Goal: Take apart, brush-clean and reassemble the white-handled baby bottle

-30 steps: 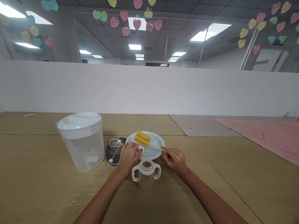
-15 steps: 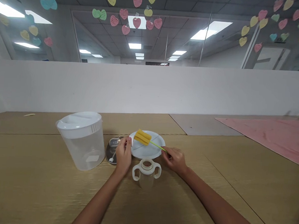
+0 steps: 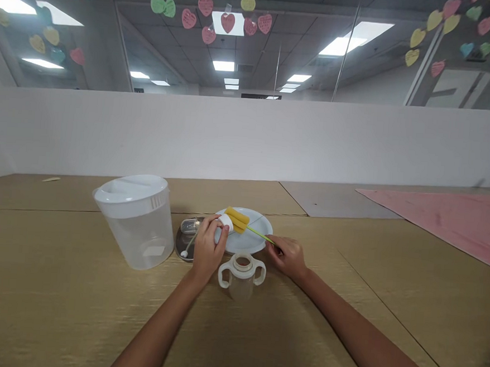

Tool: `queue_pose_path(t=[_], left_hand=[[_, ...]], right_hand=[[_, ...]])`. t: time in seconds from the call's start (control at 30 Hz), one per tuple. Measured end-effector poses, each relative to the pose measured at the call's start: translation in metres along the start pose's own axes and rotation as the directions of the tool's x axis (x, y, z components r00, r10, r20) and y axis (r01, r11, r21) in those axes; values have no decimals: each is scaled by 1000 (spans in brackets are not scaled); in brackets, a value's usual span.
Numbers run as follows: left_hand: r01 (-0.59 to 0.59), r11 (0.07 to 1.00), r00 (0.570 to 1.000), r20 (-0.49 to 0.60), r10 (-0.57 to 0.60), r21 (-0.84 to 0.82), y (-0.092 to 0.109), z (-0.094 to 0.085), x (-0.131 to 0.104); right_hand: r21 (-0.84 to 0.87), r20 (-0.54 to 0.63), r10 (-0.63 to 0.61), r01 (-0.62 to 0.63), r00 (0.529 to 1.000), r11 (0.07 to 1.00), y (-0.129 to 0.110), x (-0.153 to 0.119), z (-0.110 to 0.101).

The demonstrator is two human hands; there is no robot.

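My right hand [image 3: 287,257] is closed round the green stick of a yellow sponge brush [image 3: 238,220], which points left over a white plate [image 3: 261,247]. Between the fingers of my left hand [image 3: 209,246] is a small white cap [image 3: 226,223], its opening turned toward the sponge head. The sponge end touches or overlaps the cap's rim; how far inside it is I cannot tell. Just in front of the plate stands a clear cup with two white handles [image 3: 242,273], upright and with its top open. Behind my left hand lies a dark round tray [image 3: 180,248].
A tall translucent bucket with a white lid [image 3: 139,226] stands left of the tray. On the tray are a clear plastic piece [image 3: 190,225] and a thin straw with a white end [image 3: 184,253]. A pink cloth [image 3: 448,220] covers the right back of the table.
My left hand has moved right and slightly up, bringing the white cap against the sponge head. My right hand has hardly moved. The camera view has shifted slightly.
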State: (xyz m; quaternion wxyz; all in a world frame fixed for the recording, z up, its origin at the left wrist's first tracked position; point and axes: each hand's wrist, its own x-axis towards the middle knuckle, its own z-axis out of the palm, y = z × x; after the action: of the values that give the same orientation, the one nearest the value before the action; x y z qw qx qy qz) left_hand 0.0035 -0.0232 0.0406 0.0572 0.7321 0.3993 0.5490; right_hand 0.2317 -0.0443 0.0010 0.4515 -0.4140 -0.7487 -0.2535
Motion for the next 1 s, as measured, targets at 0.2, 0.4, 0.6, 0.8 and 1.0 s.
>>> queue_pose_path(t=[0.2,0.4,0.6,0.8,1.0], left_hand=[[-6,999,1000,-28,7,40,0,-1,0],[5,997,999,-54,-1,75,-1,-1,1],[15,970,998,-68,2,244,-4,-6,4],[-29,817,999,54,-3,576,-15,-14,12],[31,675,953,180,-241,737,-20,-25,19]], right_hand=[[8,13,0,0,1000,1000,-1,0,0],[5,5,-12,12,1000,1000,-1,0,0],[5,-8,-28,28,1000,1000,0,0,1],[1,-16,-37,37,999,999,1,0,1],[-2,-27,-28,28,999,1000,0,1,1]])
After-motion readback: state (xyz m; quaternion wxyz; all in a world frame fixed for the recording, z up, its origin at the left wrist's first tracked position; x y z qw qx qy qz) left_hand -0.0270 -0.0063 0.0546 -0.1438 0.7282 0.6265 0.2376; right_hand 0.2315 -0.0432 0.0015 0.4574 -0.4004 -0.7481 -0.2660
